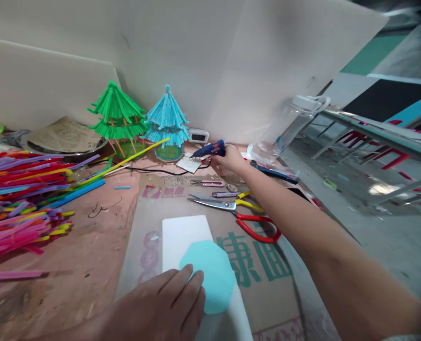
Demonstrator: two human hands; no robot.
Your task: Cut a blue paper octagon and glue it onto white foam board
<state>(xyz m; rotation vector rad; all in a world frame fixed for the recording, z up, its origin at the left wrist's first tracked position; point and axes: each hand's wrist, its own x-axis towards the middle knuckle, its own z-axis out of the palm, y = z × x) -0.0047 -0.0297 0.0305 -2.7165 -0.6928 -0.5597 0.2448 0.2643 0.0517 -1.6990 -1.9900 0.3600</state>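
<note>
My left hand (174, 300) lies flat, its fingertips resting on the left edge of a light-blue paper octagon (215, 279). Under the octagon is a white sheet of paper (185, 232) on a flattened cardboard (149, 203). My right arm reaches forward, and my right hand (230, 160) is closed around the handle of a blue hot glue gun (207, 150). The gun's nozzle points left, above a small whitish card (189, 163). Between my hands lie red-handled scissors (256, 227), a yellow-handled tool (246, 201) and pink thread snips (210, 183).
A green tiered pavilion model (114, 113) and a blue one (167, 113) stand at the back, beside a small digital display (198, 136). Bundles of coloured pipe cleaners (22, 199) fill the left. A clear bottle (281, 132) stands at the right edge. A black cord (153, 170) crosses the table.
</note>
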